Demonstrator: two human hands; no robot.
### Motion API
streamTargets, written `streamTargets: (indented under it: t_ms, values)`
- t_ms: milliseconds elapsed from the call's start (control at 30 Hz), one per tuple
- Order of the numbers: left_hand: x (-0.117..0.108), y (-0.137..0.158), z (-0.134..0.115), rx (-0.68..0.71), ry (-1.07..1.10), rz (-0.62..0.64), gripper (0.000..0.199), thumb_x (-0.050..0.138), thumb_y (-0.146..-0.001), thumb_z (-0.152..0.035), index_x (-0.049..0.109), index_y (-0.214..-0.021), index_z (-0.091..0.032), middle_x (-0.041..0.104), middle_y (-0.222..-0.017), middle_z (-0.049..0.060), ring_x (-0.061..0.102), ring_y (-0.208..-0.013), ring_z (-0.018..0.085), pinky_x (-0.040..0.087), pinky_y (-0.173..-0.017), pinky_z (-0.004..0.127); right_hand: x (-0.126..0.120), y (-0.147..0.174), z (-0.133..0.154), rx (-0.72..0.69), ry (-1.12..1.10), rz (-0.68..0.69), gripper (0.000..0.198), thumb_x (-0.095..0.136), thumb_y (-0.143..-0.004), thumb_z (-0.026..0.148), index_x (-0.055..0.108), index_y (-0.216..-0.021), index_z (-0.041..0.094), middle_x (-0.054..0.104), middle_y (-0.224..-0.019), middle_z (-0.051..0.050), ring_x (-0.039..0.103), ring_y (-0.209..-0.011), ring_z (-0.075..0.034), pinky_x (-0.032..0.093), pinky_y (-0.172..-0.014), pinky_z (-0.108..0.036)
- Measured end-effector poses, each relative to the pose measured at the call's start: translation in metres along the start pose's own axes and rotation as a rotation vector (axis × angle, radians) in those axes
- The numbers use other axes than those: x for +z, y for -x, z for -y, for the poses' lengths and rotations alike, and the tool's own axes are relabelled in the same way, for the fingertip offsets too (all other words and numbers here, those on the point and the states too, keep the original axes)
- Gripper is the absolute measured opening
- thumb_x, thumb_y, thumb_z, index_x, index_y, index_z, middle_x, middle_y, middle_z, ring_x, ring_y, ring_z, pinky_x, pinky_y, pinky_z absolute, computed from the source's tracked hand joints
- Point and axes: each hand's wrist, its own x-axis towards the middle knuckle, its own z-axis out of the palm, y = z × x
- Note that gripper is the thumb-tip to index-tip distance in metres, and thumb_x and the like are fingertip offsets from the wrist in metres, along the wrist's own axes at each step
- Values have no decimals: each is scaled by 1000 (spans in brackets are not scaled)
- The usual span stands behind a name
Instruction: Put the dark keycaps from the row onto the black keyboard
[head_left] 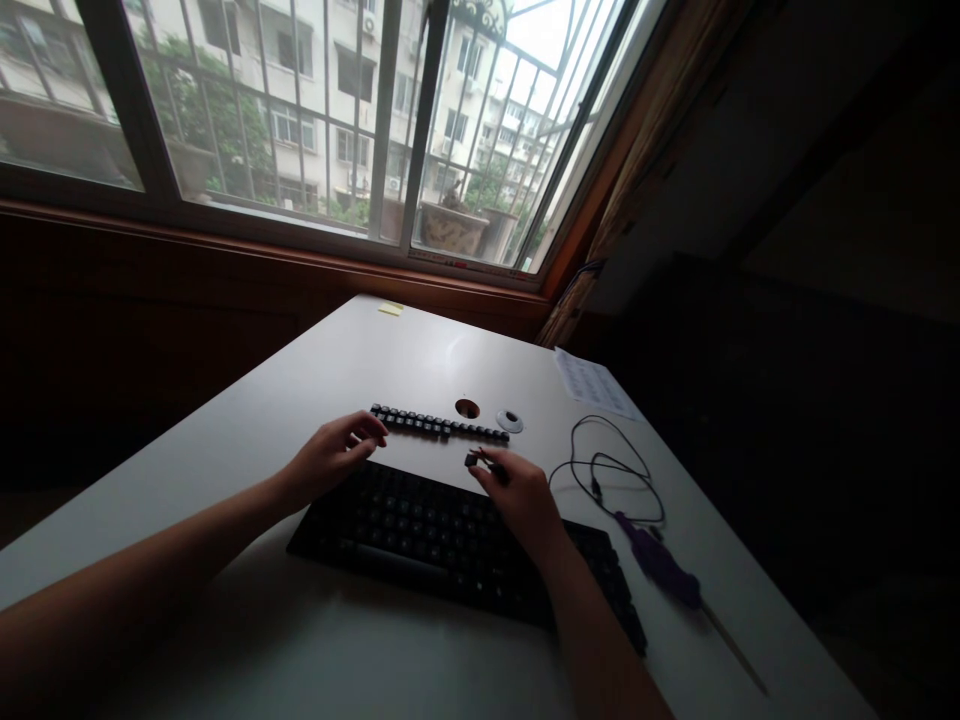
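Head view, taking clock directions from the middle of the dark keyboard (409, 525): the keyboard is lying on the white desk (330, 630), under both forearms' reach. At two o'clock the right hand (517, 490) is pinching a small black keycap (471, 460) between its fingertips, just above the keyboard's far edge. Between ten and eleven o'clock the left hand (341, 450) is curling loosely near the left end of a row of keycaps (450, 428); whether its fingertips are gripping anything, I cannot tell. That row is stretching across twelve o'clock, with a round hole (467, 408) just beyond it and a ring-shaped cover (509, 420) sitting at one. A thin cable (574, 463) is looping near two, and a purple-handled screwdriver (664, 565) is lying between three and four.
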Motion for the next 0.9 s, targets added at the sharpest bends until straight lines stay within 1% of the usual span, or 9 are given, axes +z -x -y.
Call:
streamTargets:
  t_ms: [67,133,167,233,333,433,567,733,900]
  values:
    - [-5,-4,6,-1,-45,-107,16,53,-86,-26,63,-96,-19,70,-94,5,64,-86,21,49,-77,32,-1,-9,-5,25,69,52,21,66,-84,29,72,-104,23,75,-99,-7,70,-87,-23,53,-81,-37]
    - [-10,-7,14,-20,-91,-216,17,52,-84,-27,62,-96,-19,70,-93,5,63,-85,21,49,-76,32,0,-20,-7,48,150,114,21,66,-84,27,72,-104,23,75,-101,-7,70,-90,-23,52,-83,-35]
    - [-13,-9,19,-29,-115,-259,18,52,-84,-27,62,-96,-19,70,-94,5,63,-86,21,49,-76,32,1,-26,-7,64,200,143,20,66,-84,27,73,-103,23,75,-101,-6,70,-90,-23,51,-82,-34]
    - [-17,-12,29,-32,-150,-301,19,52,-84,-29,62,-96,-18,70,-96,6,63,-87,21,50,-77,32,4,-37,-7,101,318,208,18,67,-84,27,73,-100,24,76,-97,-6,70,-87,-24,50,-78,-33]
    - [-20,-15,42,-54,-200,-303,21,52,-82,-30,62,-96,-17,69,-100,7,63,-86,22,50,-77,34,11,-52,-7,166,470,298,19,66,-85,29,73,-101,25,75,-95,-7,70,-86,-24,48,-71,-31]
    - [-21,-17,51,-94,-221,-277,22,53,-81,-29,62,-97,-16,68,-102,9,64,-87,23,51,-76,34,19,-61,-10,206,531,339,18,67,-84,30,73,-101,25,75,-96,-7,69,-85,-24,46,-68,-30]
    - [-21,-18,57,-94,-227,-267,22,54,-81,-29,63,-96,-16,68,-102,9,65,-88,24,52,-75,35,25,-65,-15,210,538,351,18,67,-84,29,73,-100,25,75,-96,-7,69,-86,-23,45,-69,-29]
    - [-21,-19,61,-81,-239,-249,22,52,-81,-27,62,-97,-16,67,-101,9,65,-87,23,52,-76,36,28,-65,-19,223,540,354,19,65,-86,28,73,-102,24,74,-99,-9,68,-92,-23,46,-73,-29]
    - [-20,-19,66,-73,-263,-253,21,51,-81,-28,62,-96,-17,67,-100,8,64,-87,23,52,-76,36,32,-64,-21,213,527,362,22,64,-86,29,72,-106,27,74,-104,-6,68,-96,-23,47,-78,-29]
